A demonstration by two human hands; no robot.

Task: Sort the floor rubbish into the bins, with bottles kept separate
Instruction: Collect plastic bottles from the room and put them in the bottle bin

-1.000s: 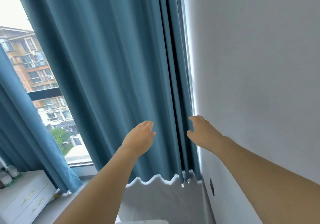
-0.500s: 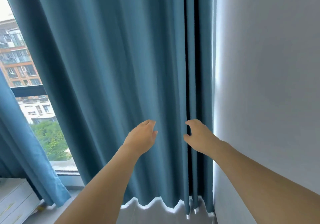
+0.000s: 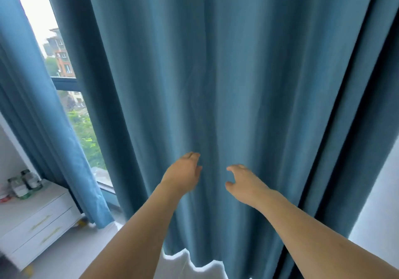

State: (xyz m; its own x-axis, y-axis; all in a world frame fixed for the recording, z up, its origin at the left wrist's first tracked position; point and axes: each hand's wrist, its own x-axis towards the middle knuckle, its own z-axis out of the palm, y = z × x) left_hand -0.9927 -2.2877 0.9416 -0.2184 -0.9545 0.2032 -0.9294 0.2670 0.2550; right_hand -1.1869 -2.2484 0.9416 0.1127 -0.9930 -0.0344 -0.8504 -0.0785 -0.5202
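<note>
No rubbish and no bins are in view. My left hand [image 3: 183, 174] and my right hand [image 3: 243, 181] are stretched out in front of me at mid height, close together, before a blue curtain [image 3: 226, 73]. Both hands hold nothing. The left hand's fingers are relaxed and slightly bent. The right hand's fingers and thumb are loosely curved with a gap between them. Whether either hand touches the cloth I cannot tell.
A white drawer unit [image 3: 36, 220] stands at the lower left with several bottles or jars [image 3: 23, 184] on top. A window [image 3: 64, 79] shows between curtain panels at the left. A white wall [image 3: 380, 203] rises at the right. Pale floor [image 3: 73, 255] lies below.
The view has swung to the right and the curtain now fills the middle. Both hands have stayed out in front; the right hand has dropped a little and its fingers have spread.
</note>
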